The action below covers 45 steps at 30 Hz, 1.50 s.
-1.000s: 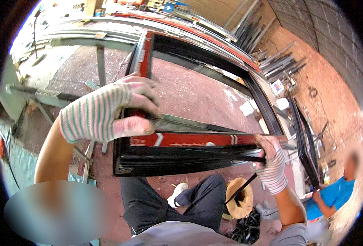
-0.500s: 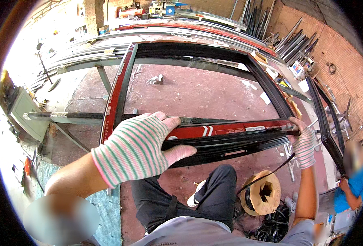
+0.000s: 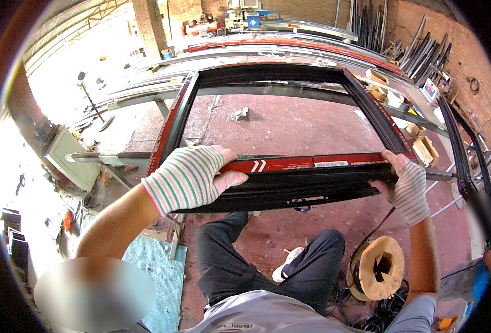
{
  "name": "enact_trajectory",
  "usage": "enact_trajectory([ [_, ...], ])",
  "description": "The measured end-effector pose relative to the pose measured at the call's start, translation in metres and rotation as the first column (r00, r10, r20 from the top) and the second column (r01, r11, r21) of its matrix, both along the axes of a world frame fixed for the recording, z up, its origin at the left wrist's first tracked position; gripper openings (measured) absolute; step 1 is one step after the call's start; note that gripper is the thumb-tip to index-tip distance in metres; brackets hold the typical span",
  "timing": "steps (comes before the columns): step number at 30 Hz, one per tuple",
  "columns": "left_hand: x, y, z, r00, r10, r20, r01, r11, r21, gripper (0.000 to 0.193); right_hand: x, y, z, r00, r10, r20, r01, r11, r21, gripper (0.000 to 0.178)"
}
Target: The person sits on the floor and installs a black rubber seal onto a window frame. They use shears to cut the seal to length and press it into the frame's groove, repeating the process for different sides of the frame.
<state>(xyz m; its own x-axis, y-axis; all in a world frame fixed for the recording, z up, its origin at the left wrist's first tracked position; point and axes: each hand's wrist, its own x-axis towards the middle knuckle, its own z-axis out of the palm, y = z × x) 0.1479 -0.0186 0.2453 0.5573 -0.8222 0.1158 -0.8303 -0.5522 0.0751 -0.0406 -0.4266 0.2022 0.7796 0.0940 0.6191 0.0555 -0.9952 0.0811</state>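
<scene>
A large rectangular window frame [image 3: 312,191], black with red film on its edges, stands tilted in front of me. My left hand [image 3: 187,176], in a white glove with green and pink stripes, is closed around the left part of its near rail. Toward the right end of that rail, my right hand [image 3: 406,186], gloved alike, grips it with the fingertips on the red top and the thumb against the black face. A thin black strip [image 3: 380,226] hangs below my right hand and leads down to a cardboard-sided spool [image 3: 387,246]. Its upper end is hidden by the hand.
Beneath the frame runs a metal support rail [image 3: 109,157]. Long profiles [image 3: 295,49] lie across the back. Another black frame [image 3: 457,147] leans at the right, with a partly visible person beyond. Cardboard boxes [image 3: 424,150] sit behind the frame's right corner. A blue mat [image 3: 159,272] lies lower left.
The view has shifted, so the surroundings appear farther right and lower. My right hand has closed farther around the rail, its thumb now on the black face. The near rail shows more of its front.
</scene>
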Motion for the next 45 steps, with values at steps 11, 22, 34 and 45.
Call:
enact_trajectory([
  [11, -0.003, 0.019, -0.002, 0.998, 0.04, -0.055, -0.043, 0.998, -0.054, 0.043, -0.003, 0.014, 0.014, 0.996, -0.081, -0.036, 0.084, 0.993, 0.08, 0.048],
  [22, -0.008, 0.043, 0.0, 0.995, 0.064, -0.08, -0.073, 0.991, -0.111, 0.053, -0.005, 0.029, 0.019, 0.987, -0.156, -0.047, 0.158, 0.986, 0.054, 0.039],
  [34, -0.008, 0.037, -0.016, 0.996, 0.084, 0.017, -0.076, 0.958, -0.276, 0.039, -0.004, 0.004, 0.011, 0.982, -0.142, -0.127, 0.149, 0.988, 0.046, 0.048],
  [45, 0.057, 0.094, -0.023, 1.0, 0.019, 0.005, -0.016, 0.941, -0.339, 0.028, -0.043, 0.018, -0.007, 0.989, 0.086, -0.116, -0.046, 0.949, 0.31, 0.06],
])
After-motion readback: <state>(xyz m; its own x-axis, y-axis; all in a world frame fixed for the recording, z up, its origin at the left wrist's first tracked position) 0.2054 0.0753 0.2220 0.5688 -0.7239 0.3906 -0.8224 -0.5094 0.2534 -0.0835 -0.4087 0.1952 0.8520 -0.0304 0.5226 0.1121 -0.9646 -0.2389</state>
